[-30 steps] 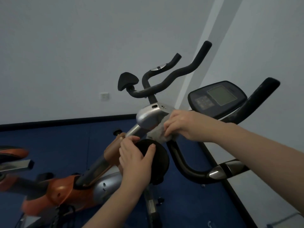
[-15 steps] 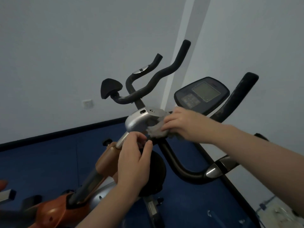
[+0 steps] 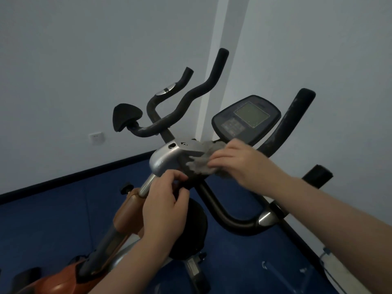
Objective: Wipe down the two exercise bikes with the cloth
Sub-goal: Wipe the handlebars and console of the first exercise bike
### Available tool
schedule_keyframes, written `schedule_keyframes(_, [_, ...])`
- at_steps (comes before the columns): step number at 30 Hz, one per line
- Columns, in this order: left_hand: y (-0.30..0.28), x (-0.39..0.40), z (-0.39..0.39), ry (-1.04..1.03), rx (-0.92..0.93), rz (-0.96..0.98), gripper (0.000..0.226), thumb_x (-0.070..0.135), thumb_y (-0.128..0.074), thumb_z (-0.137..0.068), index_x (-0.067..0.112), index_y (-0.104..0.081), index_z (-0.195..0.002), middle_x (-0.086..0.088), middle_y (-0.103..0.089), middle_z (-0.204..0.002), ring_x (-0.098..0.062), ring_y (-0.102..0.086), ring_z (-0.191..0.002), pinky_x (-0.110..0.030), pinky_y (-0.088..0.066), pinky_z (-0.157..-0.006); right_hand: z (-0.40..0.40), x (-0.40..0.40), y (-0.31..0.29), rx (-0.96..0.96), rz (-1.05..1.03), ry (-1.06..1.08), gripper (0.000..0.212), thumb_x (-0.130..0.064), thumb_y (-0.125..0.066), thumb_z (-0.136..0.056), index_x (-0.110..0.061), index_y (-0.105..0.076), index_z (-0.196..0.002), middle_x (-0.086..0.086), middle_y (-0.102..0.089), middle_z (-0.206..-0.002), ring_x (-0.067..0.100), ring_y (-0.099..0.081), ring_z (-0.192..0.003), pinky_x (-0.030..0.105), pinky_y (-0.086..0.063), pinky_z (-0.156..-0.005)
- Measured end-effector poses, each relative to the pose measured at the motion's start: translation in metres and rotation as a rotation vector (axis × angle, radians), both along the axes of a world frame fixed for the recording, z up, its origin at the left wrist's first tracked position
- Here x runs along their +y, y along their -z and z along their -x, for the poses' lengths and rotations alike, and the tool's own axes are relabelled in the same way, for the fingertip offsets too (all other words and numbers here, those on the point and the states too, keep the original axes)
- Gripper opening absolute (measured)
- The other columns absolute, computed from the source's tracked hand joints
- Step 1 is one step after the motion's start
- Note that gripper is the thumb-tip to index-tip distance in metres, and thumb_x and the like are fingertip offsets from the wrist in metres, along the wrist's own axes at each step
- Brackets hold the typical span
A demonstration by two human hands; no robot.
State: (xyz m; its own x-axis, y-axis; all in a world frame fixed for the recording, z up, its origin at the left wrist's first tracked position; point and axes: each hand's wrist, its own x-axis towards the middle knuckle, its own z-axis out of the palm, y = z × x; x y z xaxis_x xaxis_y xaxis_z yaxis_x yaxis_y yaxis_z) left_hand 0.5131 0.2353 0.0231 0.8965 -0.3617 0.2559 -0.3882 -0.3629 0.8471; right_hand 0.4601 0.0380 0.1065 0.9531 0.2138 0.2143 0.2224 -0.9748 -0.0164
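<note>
We see pale walls (image 3: pixel 106 60) meeting at a corner above a blue floor (image 3: pixel 42 225), and against them stand two exercise machines. The orange bike (image 3: pixel 125 213) rises from the lower left, its post ending in a silver bracket (image 3: pixel 167 158) that carries black curved handlebars (image 3: pixel 191 98). Just behind it, to the right, is the second bike (image 3: pixel 233 221), with a dark loop bar, an upright grip and a console (image 3: pixel 247 118) whose screen is tilted toward us. Our right hand (image 3: pixel 241 164) presses the grey cloth (image 3: pixel 201 164) flat against the right side of the silver bracket, fingers closed over the bunched fabric. Our left hand (image 3: pixel 165 206) sits just below, fingers curled around the stem under the bracket; what exactly it grips there we cannot quite make out, since the knuckles cover it. The two hands are near each other but not touching. A white wall socket (image 3: pixel 97 138) shows at far left.
</note>
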Motion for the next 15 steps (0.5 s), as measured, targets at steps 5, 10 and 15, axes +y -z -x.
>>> schedule_keyframes(5, [-0.018, -0.014, -0.017, 0.114, 0.021, -0.038, 0.016, 0.032, -0.05, -0.083, 0.046, -0.053, -0.09, 0.017, -0.061, -0.079, 0.005, -0.057, -0.074, -0.019, -0.038, -0.055, -0.007, -0.029, -0.027, -0.194, -0.178, 0.293, 0.022, -0.01, -0.06, -0.09, -0.014, -0.071, -0.109, 0.0, -0.072, -0.101, 0.019, -0.049, -0.095, 0.035, -0.043, -0.083])
schedule_keyframes(10, [-0.029, -0.034, -0.028, 0.155, 0.051, -0.04, 0.018, 0.024, -0.053, -0.085, 0.041, -0.056, -0.083, 0.021, -0.063, -0.075, 0.008, -0.057, -0.074, -0.021, -0.039, -0.055, -0.004, 0.029, 0.013, -0.132, -0.138, 0.21, 0.03, -0.002, -0.06, -0.087, -0.012, -0.069, -0.115, 0.003, -0.07, -0.112, 0.026, -0.052, -0.097, 0.039, -0.044, -0.085])
schedule_keyframes(15, [-0.034, -0.048, -0.03, 0.273, 0.017, -0.029, 0.019, 0.023, -0.054, -0.087, 0.042, -0.057, -0.088, 0.018, -0.063, -0.083, 0.008, -0.057, -0.078, -0.02, -0.043, -0.064, 0.032, -0.001, 0.014, -0.225, -0.091, 0.356, 0.04, 0.011, -0.069, -0.074, -0.011, -0.073, -0.108, 0.0, -0.071, -0.108, 0.026, -0.056, -0.085, 0.034, -0.053, -0.072])
